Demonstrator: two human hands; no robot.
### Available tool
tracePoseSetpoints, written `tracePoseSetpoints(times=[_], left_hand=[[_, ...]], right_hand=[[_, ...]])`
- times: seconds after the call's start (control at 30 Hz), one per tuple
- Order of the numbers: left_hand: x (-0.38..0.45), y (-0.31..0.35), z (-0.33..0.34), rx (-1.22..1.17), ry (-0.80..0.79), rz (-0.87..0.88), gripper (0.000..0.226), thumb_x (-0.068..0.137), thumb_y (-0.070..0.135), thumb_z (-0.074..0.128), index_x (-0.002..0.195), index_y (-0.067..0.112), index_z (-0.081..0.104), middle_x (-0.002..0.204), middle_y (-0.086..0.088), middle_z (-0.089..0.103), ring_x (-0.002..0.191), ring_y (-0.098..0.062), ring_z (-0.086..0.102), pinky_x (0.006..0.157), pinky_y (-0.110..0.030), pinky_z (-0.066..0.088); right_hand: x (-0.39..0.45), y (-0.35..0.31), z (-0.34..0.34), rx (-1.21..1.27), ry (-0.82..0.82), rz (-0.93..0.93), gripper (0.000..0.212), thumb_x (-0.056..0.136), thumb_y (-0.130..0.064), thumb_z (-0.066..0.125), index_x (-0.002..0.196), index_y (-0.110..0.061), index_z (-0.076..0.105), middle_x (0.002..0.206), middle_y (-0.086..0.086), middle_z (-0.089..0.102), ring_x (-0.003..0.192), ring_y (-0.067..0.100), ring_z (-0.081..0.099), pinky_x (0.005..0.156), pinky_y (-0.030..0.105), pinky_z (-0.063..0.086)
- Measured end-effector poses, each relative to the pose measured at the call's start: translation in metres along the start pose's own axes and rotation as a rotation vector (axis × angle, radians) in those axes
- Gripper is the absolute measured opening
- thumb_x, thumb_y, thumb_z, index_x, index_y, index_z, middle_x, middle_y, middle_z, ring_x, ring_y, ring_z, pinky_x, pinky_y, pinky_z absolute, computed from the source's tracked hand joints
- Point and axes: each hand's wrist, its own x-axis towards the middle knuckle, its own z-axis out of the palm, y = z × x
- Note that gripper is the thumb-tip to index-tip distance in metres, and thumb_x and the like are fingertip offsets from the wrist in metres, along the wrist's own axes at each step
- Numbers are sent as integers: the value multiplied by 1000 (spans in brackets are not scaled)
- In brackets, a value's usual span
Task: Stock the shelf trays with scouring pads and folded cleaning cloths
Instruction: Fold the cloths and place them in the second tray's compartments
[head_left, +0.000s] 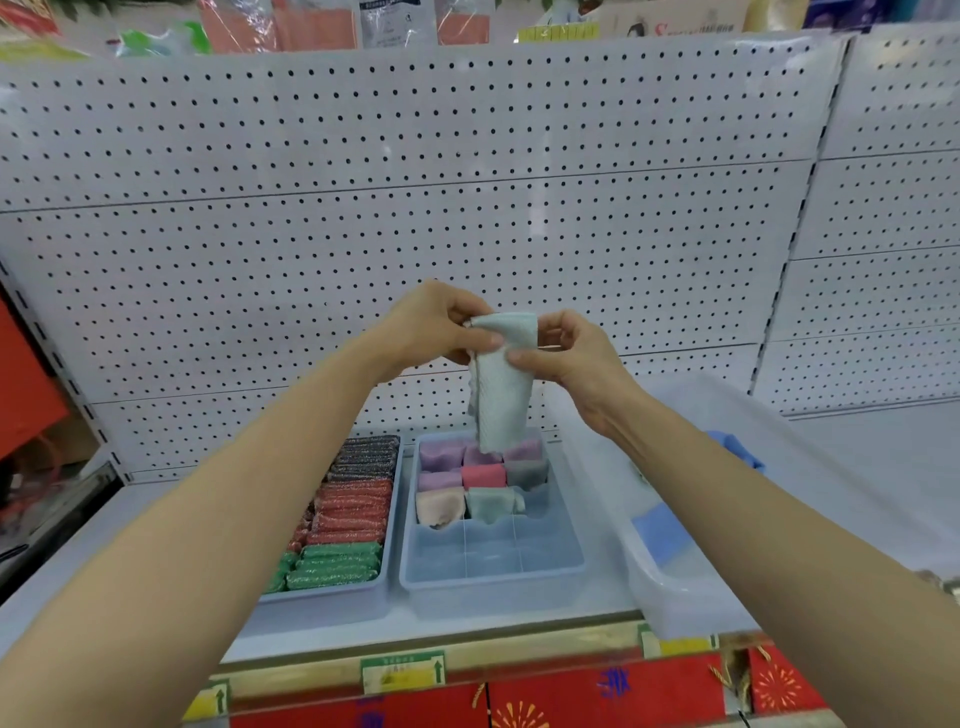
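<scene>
A pale blue-green cleaning cloth (501, 395) hangs in the air above the shelf, pinched at its top by both hands. My left hand (434, 327) grips its upper left corner, and my right hand (569, 356) holds its right edge. Below it sits a blue divided tray (491, 579); its far compartments hold several folded cloths (483, 475) in purple, pink, grey and cream, and the near compartments hold nothing. To the left, a second blue tray (332, 603) is packed with rows of black, red and green scouring pads (353, 512).
A clear plastic bin (670, 587) with blue cloths inside stands at the right on the white shelf (857, 467). White pegboard (415, 182) backs the shelf. Price-label strip and red packages run along the front edge below.
</scene>
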Motion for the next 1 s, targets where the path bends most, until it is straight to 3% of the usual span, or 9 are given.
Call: tracePoseSetpoints(times=[0.13, 0.33, 0.43, 0.5, 0.6, 0.7, 0.87, 0.93, 1.0], left_hand=[[2, 3, -9, -132, -30, -66, 20, 90, 12, 68, 106, -1, 69, 87, -9, 68, 77, -13, 65, 72, -25, 58], [4, -4, 1, -201, 165, -206, 18, 91, 16, 68, 108, 11, 67, 97, -11, 68, 73, -18, 70, 63, -27, 59], [-1, -14, 12, -333, 26, -364, 60, 91, 25, 68, 143, 32, 40, 110, -14, 68, 81, -26, 73, 65, -33, 60], [-5, -20, 21, -426, -111, -405, 74, 88, 22, 71, 146, 45, 30, 109, -11, 71, 87, -26, 72, 73, -36, 60], [-5, -28, 33, -482, -51, -387, 66, 80, 1, 75, 136, 28, 54, 100, -8, 70, 81, -20, 68, 73, -31, 59], [-4, -36, 41, -508, 88, -348, 61, 71, -11, 77, 126, 11, 64, 111, -13, 68, 88, -21, 69, 73, -25, 59], [-4, -47, 59, -74, 246, -245, 63, 58, 5, 90, 115, 22, 71, 131, 2, 53, 105, -20, 59, 84, -27, 51], [-2, -54, 67, 176, 284, -179, 58, 61, 12, 90, 115, 22, 70, 134, 6, 40, 105, -16, 52, 84, -26, 42], [2, -65, 74, 287, 264, -120, 43, 67, 17, 87, 108, 20, 73, 126, 4, 44, 102, -15, 51, 83, -25, 38]], right_hand=[[1, 2, 0, 61, -131, 52, 52, 75, -7, 77, 122, -6, 55, 121, 11, 63, 108, 24, 64, 93, 39, 53], [-3, 8, 6, 120, -82, 168, 33, 81, -5, 71, 112, 3, 62, 104, 18, 70, 90, 29, 69, 80, 41, 58], [0, 14, 10, 174, 49, 214, 40, 81, -4, 72, 119, -6, 60, 102, 15, 70, 86, 29, 70, 68, 36, 59], [3, 20, 10, 195, 118, 233, 50, 82, -4, 72, 128, -12, 55, 106, 16, 69, 86, 29, 71, 69, 37, 59], [3, 27, 10, 158, 141, 224, 60, 83, -3, 70, 135, -24, 48, 112, 15, 66, 88, 29, 69, 74, 39, 59], [2, 27, 7, 149, 69, 208, 57, 84, 1, 67, 135, -20, 52, 112, 19, 65, 90, 29, 67, 79, 40, 59], [3, 31, -3, 59, -139, 179, 68, 77, 16, 66, 137, -8, 47, 118, 20, 63, 104, 31, 66, 84, 35, 56], [4, 38, -5, -90, -134, 157, 65, 76, 15, 67, 135, -6, 49, 120, 16, 64, 108, 27, 64, 89, 34, 55], [5, 46, -5, -270, -99, 132, 56, 74, 7, 73, 127, -7, 58, 114, 11, 66, 104, 24, 65, 88, 33, 55]])
